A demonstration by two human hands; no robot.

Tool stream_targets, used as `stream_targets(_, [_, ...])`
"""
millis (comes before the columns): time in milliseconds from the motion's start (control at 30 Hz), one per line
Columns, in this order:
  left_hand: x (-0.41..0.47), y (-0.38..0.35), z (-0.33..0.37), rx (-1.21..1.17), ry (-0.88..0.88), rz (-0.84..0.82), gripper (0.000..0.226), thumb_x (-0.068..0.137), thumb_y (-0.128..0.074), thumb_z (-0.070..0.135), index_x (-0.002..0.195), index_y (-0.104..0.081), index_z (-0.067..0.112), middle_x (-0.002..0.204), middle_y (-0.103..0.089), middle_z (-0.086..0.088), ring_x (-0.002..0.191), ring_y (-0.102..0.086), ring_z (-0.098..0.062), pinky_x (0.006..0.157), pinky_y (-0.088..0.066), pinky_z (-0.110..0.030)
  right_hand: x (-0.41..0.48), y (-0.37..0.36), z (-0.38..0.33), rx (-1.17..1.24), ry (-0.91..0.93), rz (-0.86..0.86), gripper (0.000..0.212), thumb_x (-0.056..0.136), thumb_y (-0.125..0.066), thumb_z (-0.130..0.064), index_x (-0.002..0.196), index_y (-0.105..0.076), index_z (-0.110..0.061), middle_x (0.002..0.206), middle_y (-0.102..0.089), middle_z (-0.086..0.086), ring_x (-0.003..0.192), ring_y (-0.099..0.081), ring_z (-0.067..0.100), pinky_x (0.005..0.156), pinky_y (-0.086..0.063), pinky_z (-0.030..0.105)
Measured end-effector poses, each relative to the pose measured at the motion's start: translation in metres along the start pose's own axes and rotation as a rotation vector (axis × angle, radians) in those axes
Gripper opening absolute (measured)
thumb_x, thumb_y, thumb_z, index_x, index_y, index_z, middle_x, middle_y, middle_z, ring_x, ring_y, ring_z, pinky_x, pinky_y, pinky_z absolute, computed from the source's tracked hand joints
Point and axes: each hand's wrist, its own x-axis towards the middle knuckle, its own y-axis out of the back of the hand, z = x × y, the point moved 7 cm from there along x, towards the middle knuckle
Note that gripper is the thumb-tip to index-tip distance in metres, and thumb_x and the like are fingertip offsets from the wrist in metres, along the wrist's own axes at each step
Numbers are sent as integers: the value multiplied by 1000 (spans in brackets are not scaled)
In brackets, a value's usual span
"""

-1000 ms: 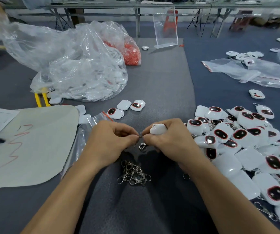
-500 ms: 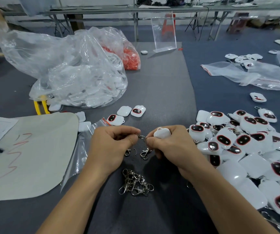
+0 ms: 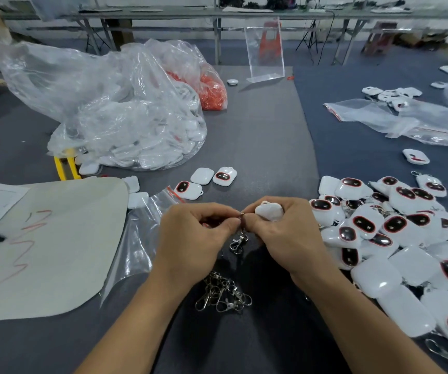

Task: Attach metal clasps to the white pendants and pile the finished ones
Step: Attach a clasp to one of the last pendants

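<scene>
My right hand (image 3: 282,233) grips a white pendant (image 3: 269,211) at the middle of the table. My left hand (image 3: 193,236) pinches the small ring at the pendant's edge, fingertip to fingertip with the right. A metal clasp (image 3: 238,242) dangles from that ring between the two hands. Below the hands lies a small heap of loose clasps (image 3: 223,295). To the right spreads the pile of white pendants (image 3: 395,238) with dark red-rimmed windows. Three more pendants (image 3: 206,180) lie just beyond my hands.
A big clear bag of white pendants (image 3: 125,125) and a bag of red parts (image 3: 212,90) sit at the back left. A beige sheet (image 3: 55,238) and a flat plastic bag (image 3: 139,233) lie left. Plastic bags (image 3: 406,122) and an acrylic stand (image 3: 266,52) are farther back.
The hands stayed pinched together on the ring and pendant. The clasp now hangs lower and straighter between them. The camera tilted, shifting the view slightly.
</scene>
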Motion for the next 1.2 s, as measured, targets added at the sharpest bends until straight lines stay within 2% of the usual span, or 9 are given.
stream_targets(133, [1,0,0,-22,0,15,24,79,-81,10,69,-77,31,57,-65,20,49,-53,3,52,-38,-7,0,-1,-2,-66,10,-28,17,80,-81,-15,73,-78,-30,65,-73,-8,61,-66,4,56,-53,23])
stream_targets(200, [2,-2,2,-30,-15,20,23,80,-79,8,70,-75,29,56,-62,21,49,-49,3,52,-36,-6,-1,0,-3,-122,29,-26,13,80,-83,-21,74,-78,-32,65,-73,-11,61,-68,4,56,-55,26])
stream_targets(267, [1,-5,3,-11,-46,14,23,82,-78,7,74,-75,29,63,-65,22,56,-54,3,57,-38,-6,-1,0,-4,-169,47,-30,10,80,-83,-26,74,-77,-32,65,-72,-11,61,-68,6,57,-58,30])
stream_targets(467, [-2,-6,8,186,-155,24,8,83,-71,24,82,-73,32,76,-68,23,75,-63,-8,68,-44,-16,0,5,-6,-218,87,4,13,80,-81,-22,72,-77,-31,65,-71,-15,65,-68,4,58,-55,22])
stream_targets(667, [2,-4,-7,-49,34,49,24,79,-84,13,81,-78,36,74,-73,25,70,-69,8,64,-45,-2,2,6,-3,-158,83,19,19,81,-78,-14,71,-77,-31,65,-71,-13,64,-67,4,57,-51,17])
stream_targets(800, [3,-9,-9,-117,49,-64,28,79,-82,7,73,-80,34,69,-75,14,63,-69,2,61,-48,-9,3,7,-5,-142,89,17,20,79,-76,-12,71,-76,-31,65,-71,-12,65,-68,6,58,-54,22])
stream_targets(1000, [5,-15,-13,-194,88,-108,9,70,-74,23,71,-79,30,60,-70,3,54,-56,-7,53,-46,-24,5,4,-3,-80,98,-47,17,80,-73,-14,75,-76,-30,68,-72,-8,65,-67,7,59,-52,20])
stream_targets(1100, [6,-15,-12,-214,95,-120,8,68,-74,21,69,-79,28,57,-67,-3,51,-50,-8,51,-40,-24,5,3,-3,-54,88,-83,13,79,-71,-18,76,-77,-30,71,-73,-8,68,-68,8,62,-54,24])
stream_targets(1200, [5,-15,-11,-216,94,-117,8,68,-73,18,67,-78,25,52,-61,7,48,-47,-6,48,-37,-19,6,2,-4,-47,100,-88,12,80,-71,-18,77,-77,-28,72,-73,-7,69,-68,11,64,-57,32])
